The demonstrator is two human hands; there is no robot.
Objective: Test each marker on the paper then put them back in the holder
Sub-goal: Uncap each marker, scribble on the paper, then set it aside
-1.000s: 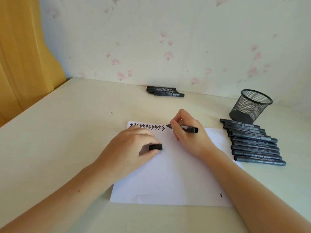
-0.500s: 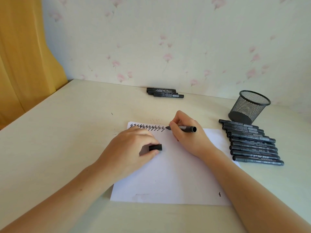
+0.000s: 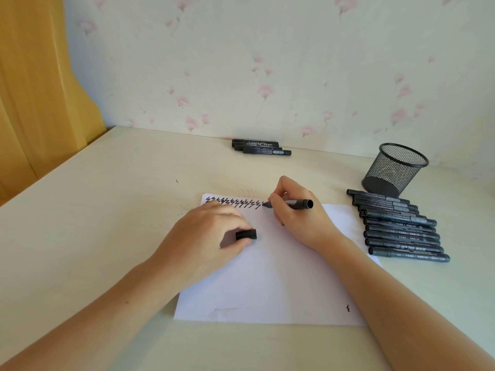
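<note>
- While the head view looks down on a pale table point(image 3: 88, 210), the right hand point(image 3: 300, 218) is clamped on an uncapped black marker point(image 3: 290, 204), its tip touching the white paper point(image 3: 267, 285) at the right end of a row of black zigzag marks point(image 3: 233, 203) along the sheet's far edge.
- At about 8 o'clock from that marker, the left hand point(image 3: 203, 236) rests on the paper, thumb and fingers pinched on the black cap point(image 3: 246, 234).
- At 3 o'clock from the paper, a row of capped black markers point(image 3: 396, 223) lies side by side on the table, just beside the sheet's right edge.
- At 12 o'clock from that row, touching or nearly touching its far end, stands the black mesh holder point(image 3: 393, 170); its inside is not visible.
- At 12 o'clock from the paper, a small group of markers point(image 3: 261, 147) lies against the flowered wall point(image 3: 267, 62).
- At 5 o'clock on the sheet sits one small squiggle point(image 3: 348, 307).
</note>
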